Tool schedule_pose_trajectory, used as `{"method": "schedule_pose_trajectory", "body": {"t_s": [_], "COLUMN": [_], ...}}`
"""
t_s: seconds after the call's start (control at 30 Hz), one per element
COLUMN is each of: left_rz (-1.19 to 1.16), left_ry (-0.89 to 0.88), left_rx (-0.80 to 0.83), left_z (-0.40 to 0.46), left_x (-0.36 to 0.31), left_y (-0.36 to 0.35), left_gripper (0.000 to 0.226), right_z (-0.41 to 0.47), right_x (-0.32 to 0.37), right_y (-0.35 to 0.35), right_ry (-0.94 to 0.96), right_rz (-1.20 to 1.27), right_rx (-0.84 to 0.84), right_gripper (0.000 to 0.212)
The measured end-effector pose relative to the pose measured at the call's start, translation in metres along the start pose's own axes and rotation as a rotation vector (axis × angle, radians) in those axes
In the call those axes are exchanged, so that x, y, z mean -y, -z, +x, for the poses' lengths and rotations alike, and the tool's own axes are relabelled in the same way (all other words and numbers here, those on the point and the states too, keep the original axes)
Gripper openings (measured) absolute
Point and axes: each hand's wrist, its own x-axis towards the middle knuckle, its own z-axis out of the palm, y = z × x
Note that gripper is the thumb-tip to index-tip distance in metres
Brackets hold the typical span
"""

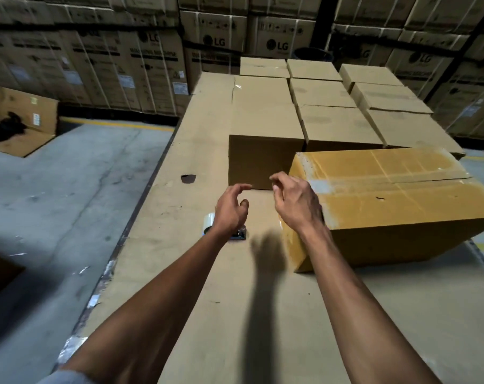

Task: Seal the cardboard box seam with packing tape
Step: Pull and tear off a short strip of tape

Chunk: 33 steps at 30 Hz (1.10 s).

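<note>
Grey concrete floor [55, 189], yellow floor line [118, 123], wall of stacked printed cartons [118, 65], dim light

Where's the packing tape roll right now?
In the head view, the tape roll lies on the cardboard-covered surface, partly hidden beneath the left hand, left of the yellowish box.

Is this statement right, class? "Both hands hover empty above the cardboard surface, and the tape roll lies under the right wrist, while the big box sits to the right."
One detail is wrong. In the head view the tape roll lies under the left wrist, behind the left hand, not the right. The rest holds: both hands hover empty, the right hand beside the big box.
</note>
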Motion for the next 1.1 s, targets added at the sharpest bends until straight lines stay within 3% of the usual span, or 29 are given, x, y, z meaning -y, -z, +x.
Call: {"method": "schedule_pose_trajectory", "body": {"t_s": [0.27, 0.43, 0.57, 0.73, 0.8, 0.97, 1.1], "left_rz": [0.424, 0.479, 0.590, 0.714, 0.698, 0.640, 0.622], "left_ry": [0.022, 0.074, -0.015, -0.080, -0.089, -0.119, -0.134], "left_rx": [0.155, 0.282, 0.343, 0.417, 0.423, 0.377, 0.355], "left_z": [0.000, 0.014, 0.029, 0.048, 0.051, 0.048, 0.046], "left_x": [0.065, 0.106, 0.125, 0.137, 0.143, 0.153, 0.154], "left_y": [0.053, 0.055, 0.048, 0.041, 0.039, 0.036, 0.036], "left_gripper": [0.052, 0.071, 0.076, 0.084, 0.080, 0.075, 0.076], "right_z": [-0.019, -0.029, -0.027, -0.021, -0.018, -0.012, -0.019], "right_x": [0.009, -0.009, -0.021, -0.023, -0.023, -0.020, -0.029], "right_y": [-0.095, -0.142, -0.174, -0.208, -0.219, -0.226, -0.232], "right_ry": [-0.190, -0.365, -0.536, -0.723, -0.741, -0.791, -0.953], "right_rz": [0.049, 0.049, 0.120, 0.257, 0.272, 0.265, 0.445], "right_rx": [0.551, 0.720, 0.742, 0.632, 0.606, 0.593, 0.530], "right_gripper": [0.050, 0.069, 0.066, 0.041, 0.030, 0.025, 0.013]}}
